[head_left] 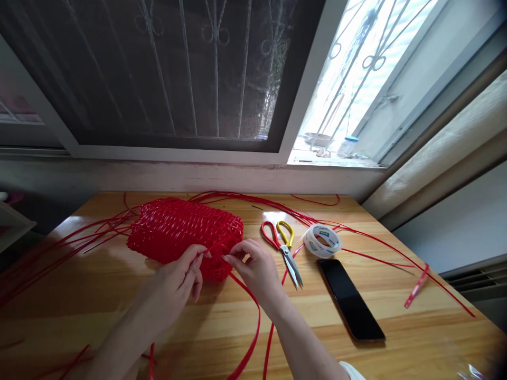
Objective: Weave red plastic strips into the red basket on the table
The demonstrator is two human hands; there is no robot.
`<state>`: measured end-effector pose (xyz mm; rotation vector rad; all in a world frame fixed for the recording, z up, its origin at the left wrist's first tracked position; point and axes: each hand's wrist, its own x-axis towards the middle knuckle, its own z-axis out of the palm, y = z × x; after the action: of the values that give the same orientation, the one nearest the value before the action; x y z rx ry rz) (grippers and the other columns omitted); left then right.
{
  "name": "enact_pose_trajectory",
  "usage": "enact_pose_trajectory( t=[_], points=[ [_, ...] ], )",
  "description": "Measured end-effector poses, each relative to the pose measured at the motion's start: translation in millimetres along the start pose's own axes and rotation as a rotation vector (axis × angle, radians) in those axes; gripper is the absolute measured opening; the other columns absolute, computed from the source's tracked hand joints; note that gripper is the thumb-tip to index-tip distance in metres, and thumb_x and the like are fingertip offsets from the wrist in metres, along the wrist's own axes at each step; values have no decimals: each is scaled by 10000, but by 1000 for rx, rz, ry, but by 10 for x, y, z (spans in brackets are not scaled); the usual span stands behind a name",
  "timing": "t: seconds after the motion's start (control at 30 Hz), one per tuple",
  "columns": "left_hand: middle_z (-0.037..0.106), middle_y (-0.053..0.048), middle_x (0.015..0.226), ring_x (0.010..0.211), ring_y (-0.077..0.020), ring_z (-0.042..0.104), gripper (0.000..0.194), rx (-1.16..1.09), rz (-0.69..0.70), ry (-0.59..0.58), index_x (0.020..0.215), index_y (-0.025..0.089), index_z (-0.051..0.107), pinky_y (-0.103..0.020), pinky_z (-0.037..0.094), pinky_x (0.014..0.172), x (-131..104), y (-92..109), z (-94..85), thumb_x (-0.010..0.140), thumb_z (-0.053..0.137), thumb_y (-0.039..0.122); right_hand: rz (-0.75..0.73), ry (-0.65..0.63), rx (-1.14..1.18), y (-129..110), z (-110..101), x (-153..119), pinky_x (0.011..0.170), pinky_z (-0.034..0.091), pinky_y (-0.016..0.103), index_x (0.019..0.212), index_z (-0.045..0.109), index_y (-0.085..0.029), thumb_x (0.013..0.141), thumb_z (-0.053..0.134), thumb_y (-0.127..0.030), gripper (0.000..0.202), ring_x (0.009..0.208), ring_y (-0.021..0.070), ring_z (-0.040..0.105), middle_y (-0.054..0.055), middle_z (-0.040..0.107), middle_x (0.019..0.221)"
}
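L hand (184, 272) + R hand (255, 266): 2 narrow pinches, end of red woven piece (180, 227), prob. steadying weave; desk (415, 338) bears wt.

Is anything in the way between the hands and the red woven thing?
Nothing visible: the left hand and right hand are both at the red woven piece. The scissors lie aside, past the right hand.

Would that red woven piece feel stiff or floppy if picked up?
Probably springy rather than limp: the red woven piece bulges and holds its rounded shape. Its glossy surface may feel slippery. The loose strips trailing from its left end look thin and would likely flop.
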<state>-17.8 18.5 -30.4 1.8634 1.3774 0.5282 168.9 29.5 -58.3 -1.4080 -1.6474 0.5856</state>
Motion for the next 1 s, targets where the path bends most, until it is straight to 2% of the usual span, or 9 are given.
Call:
enact_pose_trajectory(
  t=[0.1,0.17,0.3,0.43,0.53,0.67,0.8,0.9,1.0],
  points=[
    [577,14,788,725,-122,546,318,20,84,62,949,217,512,-244,395,704,39,4,21,941,283,438,55,-55,-25,-76,-25,-1,610,406,223,679,606,-193,711,692,-191,92,674,121,552,-17,612,716],
    [567,-3,833,771,-129,549,331,9,122,94,839,195,535,-237,404,711,66,2,46,920,344,453,74,-73,-68,-127,-28,-5,619,406,228,693,599,-191,694,681,-169,85,686,126,554,-14,609,741],
    [552,3,689,574,-116,508,378,-59,26,73,822,182,549,-226,393,561,75,10,76,895,363,503,79,-30,-125,-209,-3,-22,620,399,233,713,574,-192,698,616,-145,65,691,127,548,-13,600,763],
    [606,-3,733,582,-123,513,358,-80,-36,17,894,194,609,-218,386,546,18,28,58,853,438,506,83,9,-91,-223,44,-58,608,395,236,766,552,-200,689,580,-131,107,672,128,544,-18,605,750],
    [570,2,648,543,-121,479,350,-74,-102,-23,820,185,629,-212,350,501,-10,31,57,829,460,491,105,13,-30,-187,79,-85,619,412,236,809,545,-204,661,551,-96,184,679,130,553,-17,612,764],
    [499,16,582,506,-103,437,320,-107,-124,2,682,164,586,-206,331,483,11,30,94,802,472,438,115,1,41,-132,102,-91,620,427,235,815,544,-213,693,528,-116,157,680,129,559,-21,611,756],
    [448,35,540,485,-98,432,276,-211,-144,18,641,161,522,-203,323,459,34,42,132,766,482,403,152,-23,103,-102,102,-74,587,428,225,798,538,-212,723,544,-168,88,659,127,563,-23,607,729],
    [423,46,516,453,-91,426,242,-260,-171,-19,627,160,493,-202,308,437,26,57,155,743,484,372,167,-22,112,-104,103,-69,566,423,220,790,530,-210,706,548,-162,98,640,124,556,-24,601,717],
    [425,46,506,445,-91,427,212,-280,-197,-1,621,158,493,-201,297,426,19,77,175,726,485,342,169,-7,112,-120,105,-75,559,421,220,798,523,-212,702,538,-159,111,635,125,553,-26,597,713]
  ],
)
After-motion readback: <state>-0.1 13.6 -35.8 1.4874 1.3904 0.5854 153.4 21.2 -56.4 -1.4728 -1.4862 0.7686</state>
